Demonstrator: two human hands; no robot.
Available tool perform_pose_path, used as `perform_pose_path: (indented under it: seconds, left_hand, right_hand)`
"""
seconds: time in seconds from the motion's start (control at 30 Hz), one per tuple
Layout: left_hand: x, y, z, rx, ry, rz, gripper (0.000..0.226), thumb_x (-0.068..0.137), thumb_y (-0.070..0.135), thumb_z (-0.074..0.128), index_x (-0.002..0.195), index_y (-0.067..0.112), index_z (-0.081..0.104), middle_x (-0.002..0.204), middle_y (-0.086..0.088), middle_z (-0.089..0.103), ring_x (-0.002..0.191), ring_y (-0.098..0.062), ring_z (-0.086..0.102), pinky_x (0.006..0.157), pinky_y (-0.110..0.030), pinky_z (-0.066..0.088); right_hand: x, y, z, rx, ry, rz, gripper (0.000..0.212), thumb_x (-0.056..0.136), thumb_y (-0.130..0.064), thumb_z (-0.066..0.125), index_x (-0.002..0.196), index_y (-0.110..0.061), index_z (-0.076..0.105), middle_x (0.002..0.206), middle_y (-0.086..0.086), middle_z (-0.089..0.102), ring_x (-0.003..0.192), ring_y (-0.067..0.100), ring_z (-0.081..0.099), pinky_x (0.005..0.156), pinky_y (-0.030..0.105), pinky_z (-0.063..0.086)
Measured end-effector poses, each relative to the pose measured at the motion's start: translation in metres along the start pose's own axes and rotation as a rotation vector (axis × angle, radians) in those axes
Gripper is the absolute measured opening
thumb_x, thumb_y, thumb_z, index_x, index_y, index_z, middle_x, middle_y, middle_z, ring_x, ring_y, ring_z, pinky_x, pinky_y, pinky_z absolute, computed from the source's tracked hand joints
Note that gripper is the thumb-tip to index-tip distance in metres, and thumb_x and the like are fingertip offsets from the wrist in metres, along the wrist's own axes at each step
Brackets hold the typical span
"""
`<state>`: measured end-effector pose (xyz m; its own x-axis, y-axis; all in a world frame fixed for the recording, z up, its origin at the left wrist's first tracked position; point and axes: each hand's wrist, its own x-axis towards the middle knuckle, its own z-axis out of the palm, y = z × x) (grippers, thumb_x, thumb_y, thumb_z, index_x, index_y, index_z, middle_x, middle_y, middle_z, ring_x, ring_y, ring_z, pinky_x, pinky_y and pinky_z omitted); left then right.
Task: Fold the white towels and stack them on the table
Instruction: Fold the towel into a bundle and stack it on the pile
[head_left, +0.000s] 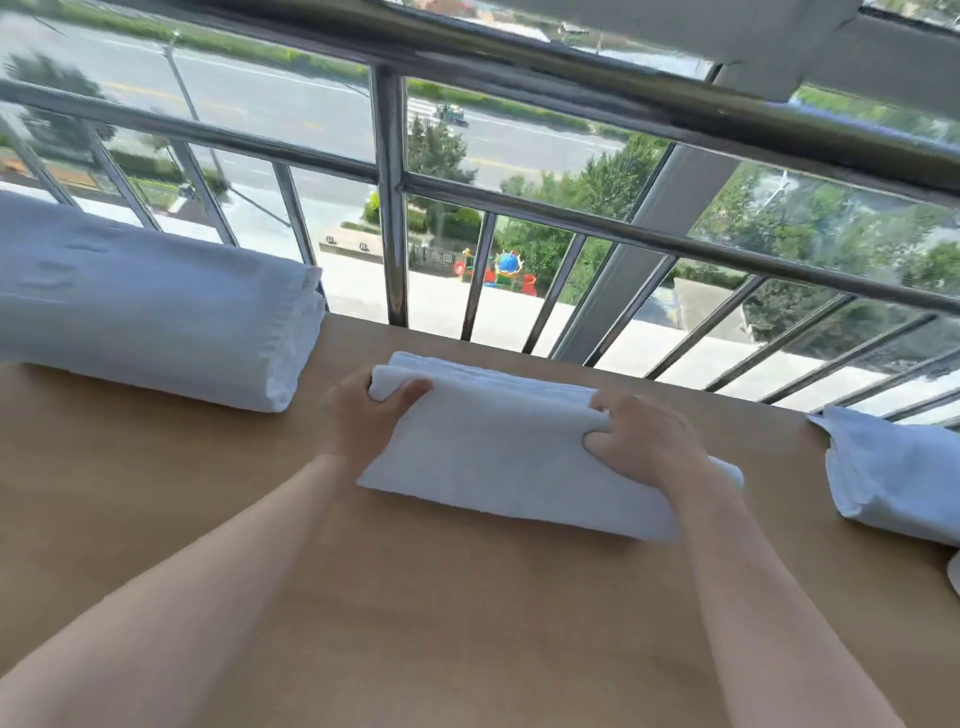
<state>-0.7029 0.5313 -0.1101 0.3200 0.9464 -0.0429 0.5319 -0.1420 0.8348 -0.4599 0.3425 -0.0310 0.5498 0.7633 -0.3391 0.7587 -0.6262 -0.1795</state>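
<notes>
Together, left hand (363, 422), right hand (645, 448) grip folded towel (498, 454) ends, fingers hidden underneath.

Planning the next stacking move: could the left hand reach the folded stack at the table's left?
Probably yes, once freed: the left hand grips the middle towel, but only bare table separates it from the folded stack.

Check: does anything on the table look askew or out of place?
Nothing spilled or damaged. The right-hand towel lies rumpled with uneven edges on the table, unlike the neat stack at left; it probably just awaits folding.
</notes>
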Motion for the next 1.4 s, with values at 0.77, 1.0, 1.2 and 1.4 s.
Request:
perform_pose_path:
  seconds: [0.77, 1.0, 1.2, 1.4]
  left_hand:
    - [0.069, -0.014, 0.069, 0.440, 0.123, -0.013, 0.061, 0.089, 0.069, 0.050, 0.124, 0.020, 0.058, 0.128, -0.009, 0.060, 0.119, -0.034, 0.056, 0.098, -0.048, 0.045]
    - [-0.021, 0.039, 0.121, 0.665, -0.315, 0.355, 0.062, 0.097, 0.061, 0.016, 0.154, 0.041, 0.030, 0.168, 0.010, 0.009, 0.155, -0.015, -0.001, 0.124, -0.040, 0.003]
    - [-0.008, 0.031, 0.132, 0.855, -0.374, 0.397, 0.058, 0.096, 0.055, -0.002, 0.151, 0.045, -0.018, 0.164, 0.011, -0.019, 0.151, -0.016, -0.025, 0.117, -0.038, -0.026]
    - [-0.001, 0.026, 0.121, 0.840, -0.415, 0.319, 0.058, 0.098, 0.053, 0.001, 0.148, 0.043, -0.027, 0.163, 0.013, -0.026, 0.146, -0.008, -0.034, 0.114, -0.032, -0.031]
  right_hand:
    - [0.125, 0.027, 0.083, 0.032, 0.172, -0.032, 0.052, 0.090, -0.069, 0.016, 0.095, -0.033, 0.052, 0.086, -0.010, 0.048, 0.092, 0.020, 0.050, 0.083, 0.039, 0.026]
    - [0.106, 0.014, 0.075, 0.083, 0.276, -0.031, 0.033, 0.101, -0.048, 0.037, 0.124, -0.029, 0.052, 0.114, -0.004, 0.049, 0.118, 0.022, 0.044, 0.107, 0.046, 0.021]
    - [0.052, -0.018, 0.105, 0.156, 0.246, -0.126, 0.054, 0.103, -0.044, 0.027, 0.156, -0.037, 0.026, 0.165, -0.001, 0.023, 0.153, 0.020, 0.011, 0.123, 0.047, -0.001]
    - [0.054, 0.000, 0.109, 0.079, 0.208, -0.086, 0.061, 0.099, -0.055, 0.021, 0.158, -0.042, 0.012, 0.168, -0.006, 0.008, 0.155, 0.020, 0.000, 0.124, 0.047, -0.007]
